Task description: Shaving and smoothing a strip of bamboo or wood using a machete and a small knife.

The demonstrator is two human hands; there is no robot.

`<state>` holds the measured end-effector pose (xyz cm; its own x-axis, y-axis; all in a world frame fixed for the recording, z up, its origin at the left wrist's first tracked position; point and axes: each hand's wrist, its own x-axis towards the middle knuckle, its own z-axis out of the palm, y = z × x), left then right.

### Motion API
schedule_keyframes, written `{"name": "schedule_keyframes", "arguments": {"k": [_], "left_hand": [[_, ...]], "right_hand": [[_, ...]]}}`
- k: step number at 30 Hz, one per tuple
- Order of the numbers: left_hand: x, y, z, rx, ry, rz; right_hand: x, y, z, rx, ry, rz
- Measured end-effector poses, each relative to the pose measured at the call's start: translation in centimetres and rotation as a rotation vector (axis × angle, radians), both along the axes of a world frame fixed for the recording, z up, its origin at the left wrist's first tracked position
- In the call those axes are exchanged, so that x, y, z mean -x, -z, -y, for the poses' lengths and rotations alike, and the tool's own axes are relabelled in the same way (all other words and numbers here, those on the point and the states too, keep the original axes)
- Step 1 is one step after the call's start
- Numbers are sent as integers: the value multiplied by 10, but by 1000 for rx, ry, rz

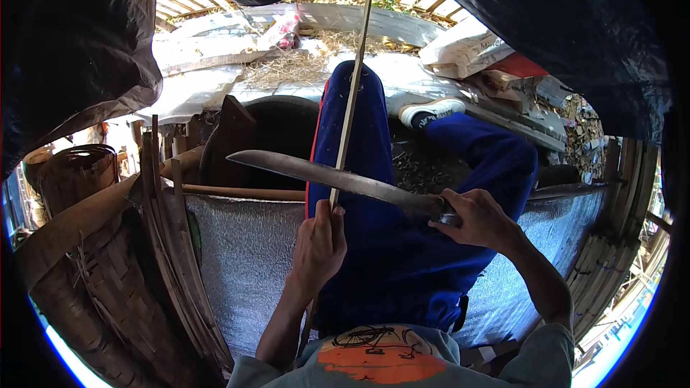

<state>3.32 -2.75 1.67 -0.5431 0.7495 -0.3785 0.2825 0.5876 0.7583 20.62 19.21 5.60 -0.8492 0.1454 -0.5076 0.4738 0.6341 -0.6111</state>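
My left hand [318, 246] is closed around a long, thin bamboo strip [351, 105], which runs away from me over my raised knee and up past the top of the view. In my right hand [477, 220] is the handle of a machete [323, 174], its long curved blade pointing left. The blade lies across the strip just beyond my left fist, above my blue-trousered thigh. Most of the handle is hidden by my fingers.
Woven bamboo baskets [108, 280] and upright bamboo slats [169, 244] stand at my left. Silvery foil sheeting [244, 266] covers the seat beneath me. More bundled slats [604, 266] are at the right. Sacks [467, 47] and straw shavings [284, 72] lie ahead; dark plastic sheeting [575, 14] hangs overhead.
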Motion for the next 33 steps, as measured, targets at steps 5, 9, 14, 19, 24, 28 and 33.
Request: {"name": "schedule_keyframes", "arguments": {"k": [5,9,14,19,24,28,33], "left_hand": [[3,6,4,4,9,65],[-3,22,5,-177,17,-17],[-10,21,9,-236,-9,36],[-6,13,9,-46,-61,213],[-14,19,7,-110,-60,113],[-14,18,5,-91,-53,142],[-15,39,2,-333,-94,-149]], "right_hand": [[6,-2,5,-42,-86,-31],[5,-2,6,-93,-144,30],[8,8,-2,-215,-133,40],[18,1,-3,-292,-162,43],[7,1,1,-252,-176,78],[14,3,-14,-382,70,28],[18,-30,7,-191,-112,-56]]}}
